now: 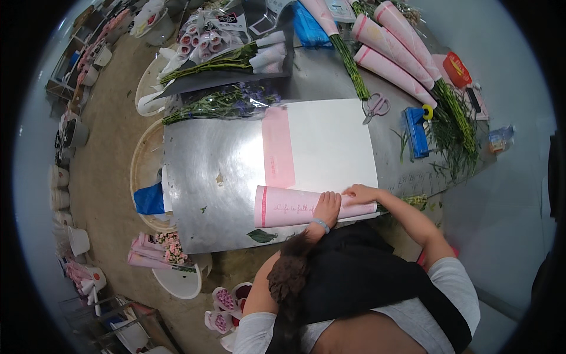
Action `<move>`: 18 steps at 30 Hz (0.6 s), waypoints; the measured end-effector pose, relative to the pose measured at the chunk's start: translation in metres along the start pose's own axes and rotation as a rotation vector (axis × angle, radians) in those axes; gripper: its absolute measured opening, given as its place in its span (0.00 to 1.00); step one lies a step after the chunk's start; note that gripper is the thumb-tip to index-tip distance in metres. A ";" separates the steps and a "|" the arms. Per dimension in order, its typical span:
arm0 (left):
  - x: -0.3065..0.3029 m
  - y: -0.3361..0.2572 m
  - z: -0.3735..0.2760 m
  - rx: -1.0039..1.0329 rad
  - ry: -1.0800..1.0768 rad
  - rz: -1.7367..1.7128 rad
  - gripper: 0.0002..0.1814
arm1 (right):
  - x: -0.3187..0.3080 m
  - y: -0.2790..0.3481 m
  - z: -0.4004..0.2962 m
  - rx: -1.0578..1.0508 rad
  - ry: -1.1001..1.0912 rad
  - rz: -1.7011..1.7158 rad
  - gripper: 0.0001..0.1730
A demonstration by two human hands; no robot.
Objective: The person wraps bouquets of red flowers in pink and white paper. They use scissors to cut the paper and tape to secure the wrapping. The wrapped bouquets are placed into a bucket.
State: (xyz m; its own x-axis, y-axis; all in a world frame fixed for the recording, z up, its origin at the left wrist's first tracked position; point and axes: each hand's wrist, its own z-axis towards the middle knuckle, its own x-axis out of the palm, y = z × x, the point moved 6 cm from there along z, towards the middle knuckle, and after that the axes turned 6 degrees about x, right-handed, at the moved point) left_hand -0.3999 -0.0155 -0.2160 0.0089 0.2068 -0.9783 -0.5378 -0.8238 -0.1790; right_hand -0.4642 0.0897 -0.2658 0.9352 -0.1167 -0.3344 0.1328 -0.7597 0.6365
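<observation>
A pink printed flower-wrap paper roll [287,208] lies along the near edge of the metal table, stems showing past its right end. My left hand [328,207], with a bracelet at the wrist, is wrapped over the middle of the roll. Just right of it, my right hand [359,195] touches the roll's upper side with bent fingers; whether it pinches anything is hidden. Beyond the roll lie flat white sheets [334,141] with a pink band [278,148] at their left. Pink-handled scissors [376,106] rest by the sheets' far right corner, and a blue tape dispenser [417,132] stands farther right.
Pink-wrapped bundles [393,75] with green stems lie at the back right. At the back left are white-wrapped flowers [203,40] and purple flowers in clear film [230,101]. A loose leaf [261,236] lies near the metal table's front edge [221,245]. A white bucket [179,281] stands below left.
</observation>
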 end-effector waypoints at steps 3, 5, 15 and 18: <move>-0.008 0.004 0.010 -0.002 0.108 -0.120 0.25 | -0.062 0.030 -0.005 -0.174 -0.874 -0.259 0.30; -0.008 0.011 0.009 0.000 0.145 -0.157 0.24 | -0.073 0.040 0.006 0.033 -0.679 -0.371 0.28; -0.001 0.020 0.019 -0.033 0.298 -0.230 0.28 | -0.069 0.029 -0.017 0.050 -0.753 0.111 0.11; -0.016 0.028 0.027 -0.097 0.151 -0.259 0.25 | -0.060 0.058 -0.040 0.036 -0.862 0.071 0.10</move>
State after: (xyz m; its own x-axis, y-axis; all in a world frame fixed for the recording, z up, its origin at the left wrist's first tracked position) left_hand -0.4376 -0.0272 -0.2029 0.2642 0.3416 -0.9019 -0.4188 -0.8017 -0.4264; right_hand -0.4998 0.0784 -0.1813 0.3640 -0.5976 -0.7144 0.0600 -0.7503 0.6583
